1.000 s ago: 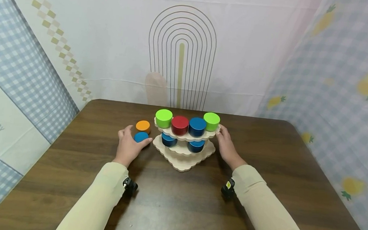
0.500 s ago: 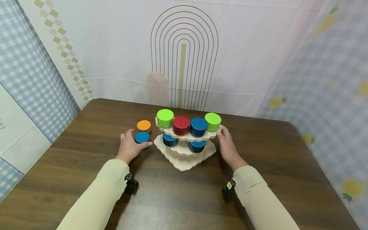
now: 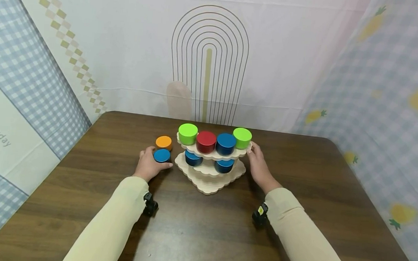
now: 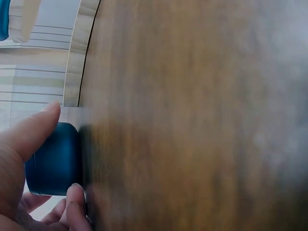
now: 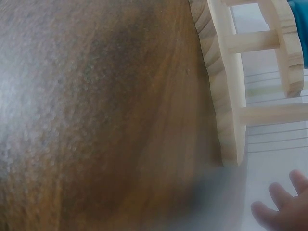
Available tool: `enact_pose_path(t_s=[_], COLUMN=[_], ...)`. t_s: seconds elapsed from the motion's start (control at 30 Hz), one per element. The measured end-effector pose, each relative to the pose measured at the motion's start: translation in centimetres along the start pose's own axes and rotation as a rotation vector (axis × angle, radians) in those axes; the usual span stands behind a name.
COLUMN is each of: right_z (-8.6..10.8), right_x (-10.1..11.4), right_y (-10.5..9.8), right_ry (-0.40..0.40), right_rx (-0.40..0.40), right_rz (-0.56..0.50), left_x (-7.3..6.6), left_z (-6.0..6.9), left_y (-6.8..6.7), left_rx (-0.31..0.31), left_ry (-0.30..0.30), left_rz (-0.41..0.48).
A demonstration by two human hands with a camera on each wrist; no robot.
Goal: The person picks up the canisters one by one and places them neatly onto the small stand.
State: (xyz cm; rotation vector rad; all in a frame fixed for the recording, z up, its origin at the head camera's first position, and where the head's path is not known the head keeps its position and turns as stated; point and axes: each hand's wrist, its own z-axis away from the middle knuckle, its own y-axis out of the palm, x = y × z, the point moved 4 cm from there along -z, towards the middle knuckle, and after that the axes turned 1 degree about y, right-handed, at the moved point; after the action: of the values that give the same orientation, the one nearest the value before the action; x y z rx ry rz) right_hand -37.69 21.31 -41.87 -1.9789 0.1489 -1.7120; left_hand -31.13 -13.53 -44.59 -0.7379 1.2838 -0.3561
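In the head view, my left hand (image 3: 147, 164) grips a blue cylinder block (image 3: 162, 155) on the table. The left wrist view shows the thumb on one side of this blue block (image 4: 54, 161) and fingertips on the other. Just behind it sits an orange cylinder block (image 3: 164, 142). My right hand (image 3: 261, 168) holds the right corner of the top tier of a pale wooden tiered stand (image 3: 209, 184); its lower fingers stand apart from the base in the right wrist view. On the top tier are two green blocks (image 3: 188, 133), a red block (image 3: 206, 142) and a blue block (image 3: 226, 143).
Two more blue blocks (image 3: 193, 159) stand on the middle tier. Scalloped edges and thin posts (image 5: 252, 42) make up the stand. The brown wooden table (image 3: 196, 232) ends at a patterned cloth backdrop (image 3: 135, 55).
My left fingers have closed in around the blue block beside the orange one. The right hand keeps its place at the stand, and the view has shifted slightly.
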Motion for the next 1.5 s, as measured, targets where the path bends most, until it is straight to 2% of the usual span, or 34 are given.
enact_pose_path(t_s=[0.17, 0.43, 0.7, 0.97, 1.2, 1.5], right_z=[0.2, 1.7, 0.3, 0.1, 0.1, -0.1], right_x=[0.5, 3.6, 0.5, 0.2, 0.1, 0.1], right_y=[-0.1, -0.3, 0.0, 0.0, 0.1, 0.0], right_ry=[0.010, 0.037, 0.011, 0.012, 0.012, -0.003], right_rx=[0.017, 0.045, 0.017, 0.006, -0.002, -0.001], right_rz=[-0.021, -0.045, -0.013, -0.004, -0.005, -0.001], left_x=[-0.1, 0.1, 0.4, 0.3, -0.2, -1.8], left_z=[-0.1, -0.2, -0.3, 0.0, 0.6, 1.5], left_y=[0.1, 0.4, 0.4, 0.2, -0.1, 0.3], left_rx=[0.010, 0.017, 0.011, 0.005, -0.015, 0.036], left_ry=[-0.013, -0.036, -0.044, -0.048, 0.000, 0.075], left_rz=[-0.015, -0.011, 0.025, 0.051, 0.036, -0.020])
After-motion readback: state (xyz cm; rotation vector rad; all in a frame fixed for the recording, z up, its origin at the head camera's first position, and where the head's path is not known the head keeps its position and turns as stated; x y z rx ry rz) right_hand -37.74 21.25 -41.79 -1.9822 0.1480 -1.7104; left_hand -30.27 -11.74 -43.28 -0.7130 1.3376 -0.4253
